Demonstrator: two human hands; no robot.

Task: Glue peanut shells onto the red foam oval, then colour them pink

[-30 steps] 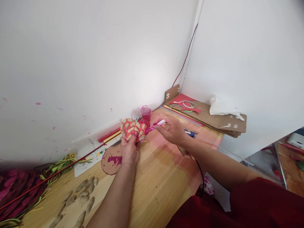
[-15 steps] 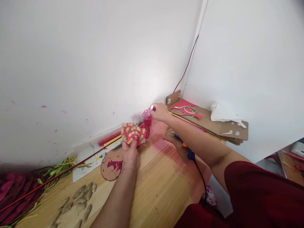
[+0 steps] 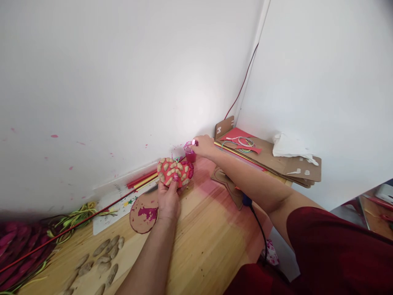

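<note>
My left hand (image 3: 168,200) grips a red, heart-like cutout (image 3: 168,181) from below, thumb over its front. Peanuts in their shells cover its face, and its right lobe is coated in glossy magenta paint. Against the wall stands a small clear cup (image 3: 190,157) of magenta paint. Above its rim, my right hand (image 3: 204,146) pinches a paintbrush (image 3: 193,142) with a pale, pink-stained handle; the bristles are hidden in the cup. Beside my left wrist lies a round cardboard piece (image 3: 141,221) with a magenta patch.
Loose peanuts (image 3: 104,259) lie at the front left, near yellow-green yarn (image 3: 81,217) and a paper sheet (image 3: 104,217). Under my right arm are a cardboard cutout (image 3: 225,186) and a blue corded tool (image 3: 246,200). Stacked cardboard (image 3: 264,159) bears cords and a white plastic bag (image 3: 290,146).
My right hand has shifted slightly left and lower, tilting the paintbrush deeper into the paint cup. My left hand and the peanut-covered cutout stay almost in place.
</note>
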